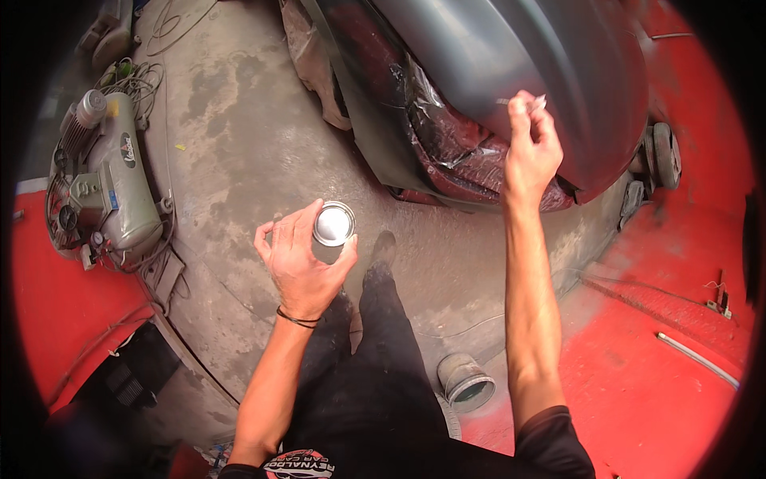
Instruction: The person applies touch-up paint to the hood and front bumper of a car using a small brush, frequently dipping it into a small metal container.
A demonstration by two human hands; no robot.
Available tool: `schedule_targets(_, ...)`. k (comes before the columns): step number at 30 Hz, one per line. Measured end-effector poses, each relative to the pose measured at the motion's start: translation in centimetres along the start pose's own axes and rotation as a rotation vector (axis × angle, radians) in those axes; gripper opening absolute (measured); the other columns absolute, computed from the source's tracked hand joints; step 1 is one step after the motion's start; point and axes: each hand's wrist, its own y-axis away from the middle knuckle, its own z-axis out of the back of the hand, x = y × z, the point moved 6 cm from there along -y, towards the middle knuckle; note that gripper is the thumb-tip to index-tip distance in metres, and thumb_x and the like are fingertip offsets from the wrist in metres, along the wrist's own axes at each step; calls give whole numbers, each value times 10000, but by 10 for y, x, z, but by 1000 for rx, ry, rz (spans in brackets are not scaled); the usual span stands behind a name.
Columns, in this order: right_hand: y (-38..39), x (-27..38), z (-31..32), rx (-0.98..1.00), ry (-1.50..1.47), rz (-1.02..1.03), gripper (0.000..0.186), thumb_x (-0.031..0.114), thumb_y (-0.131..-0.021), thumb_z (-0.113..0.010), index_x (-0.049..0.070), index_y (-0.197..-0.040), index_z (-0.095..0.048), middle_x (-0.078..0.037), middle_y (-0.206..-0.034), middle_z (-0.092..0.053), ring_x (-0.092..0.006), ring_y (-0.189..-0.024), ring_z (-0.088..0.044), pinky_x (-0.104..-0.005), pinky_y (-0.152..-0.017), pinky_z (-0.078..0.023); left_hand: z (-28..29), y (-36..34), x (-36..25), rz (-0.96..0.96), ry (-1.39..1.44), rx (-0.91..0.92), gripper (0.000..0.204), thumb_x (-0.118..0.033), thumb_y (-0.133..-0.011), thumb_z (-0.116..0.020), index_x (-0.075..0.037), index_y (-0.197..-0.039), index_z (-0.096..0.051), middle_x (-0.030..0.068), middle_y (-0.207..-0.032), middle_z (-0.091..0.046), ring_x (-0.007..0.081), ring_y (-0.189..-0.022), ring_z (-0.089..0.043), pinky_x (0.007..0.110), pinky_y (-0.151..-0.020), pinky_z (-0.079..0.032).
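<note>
Fingers of my left hand (302,259) wrap a small metal can (333,226); my right hand (530,148) pinches a thin tool (539,101) against the grey car panel (519,56).

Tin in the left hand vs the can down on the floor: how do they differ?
The small tin is gripped upright in the left hand; the floor can lies tipped on the concrete by the person's leg, untouched. The small tin shows a shiny silver top; the floor can is dull grey, its mouth dark and greenish. The floor can looks wider. Both are round metal containers.
</note>
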Motion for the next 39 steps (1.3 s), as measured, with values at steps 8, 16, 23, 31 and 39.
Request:
schedule_targets(8,-90,-51,-24,-125,153,325,280,307,-971,-877,37,-985,-803,-105,-1354,-758,-277,-1373,-617,-480,-1224,-420,-23,8,-1,14,-9,62,673,-247,-736,-947,-82,-1350,-725,70,-1255,-756,244,-1171,-703,474,-1159,-370)
schedule_targets(16,-98,-65,-42,-134,340,371,324,368,-983,-866,47,-1004,-833,-81,-1384,-762,-253,-1330,-640,-418,-1202,-422,-23,6,0,48,-19,74,663,-235,-742,-944,-71,-1349,-731,77,-1211,-752,247,-1144,-699,455,-1139,-379)
schedule_targets(23,-92,-64,-43,-136,367,425,303,349,-981,-859,49,-972,-815,-55,-1347,-770,-243,-1318,-652,-436,-1226,-372,-22,0,-1,48,-39,67,661,-237,-743,-945,-68,-1346,-734,81,-1185,-750,251,-1119,-698,454,-1133,-384)
schedule_targets(31,-92,-63,-46,-162,382,421,292,341,-985,-852,53,-959,-811,-50,-1339,-769,-241,-1332,-650,-463,-1251,-333,-24,-2,0,46,-38,70,662,-242,-743,-945,-76,-1349,-735,78,-1185,-750,253,-1133,-700,460,-1148,-379)
schedule_targets(39,-93,-67,-45,-144,304,423,256,318,-940,-880,91,-897,-769,-20,-1349,-744,-277,-1356,-593,-525,-1241,-302,-24,-4,2,45,-42,71,667,-240,-744,-944,-76,-1354,-732,79,-1184,-749,251,-1136,-701,463,-1149,-380)
